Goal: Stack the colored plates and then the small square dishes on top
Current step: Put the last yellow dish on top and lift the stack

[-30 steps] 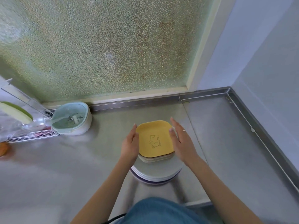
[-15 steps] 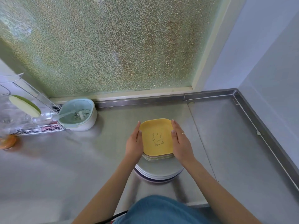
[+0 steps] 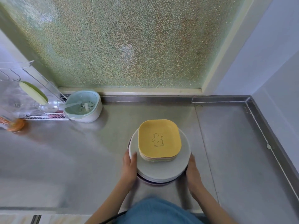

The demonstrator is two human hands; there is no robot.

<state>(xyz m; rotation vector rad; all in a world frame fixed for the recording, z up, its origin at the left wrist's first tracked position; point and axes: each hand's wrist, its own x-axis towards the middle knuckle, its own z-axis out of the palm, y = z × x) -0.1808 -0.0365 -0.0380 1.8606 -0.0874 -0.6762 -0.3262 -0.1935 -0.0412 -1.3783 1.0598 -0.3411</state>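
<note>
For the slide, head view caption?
Both hands grip round plates topped by square dishes on steel counter.

Soft daylight is admitted through the frosted window (image 3: pixel 129 46) at twelve o'clock. Pale glare is spread across the steel counter (image 3: pixel 64 159). Faint shadows are cast toward six o'clock. Edges are bowed by wide-angle distortion; slight blur is seen throughout.

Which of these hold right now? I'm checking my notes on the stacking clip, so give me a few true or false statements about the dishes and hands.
1. A yellow square dish tops the stack. True.
2. The round plates sit on top of the square dishes. False: they lie underneath.
3. Both hands are at the plate stack's sides, left hand and right hand. True.
4. The pale green strainer bowl is right of the stack. False: it is left of it.
</note>
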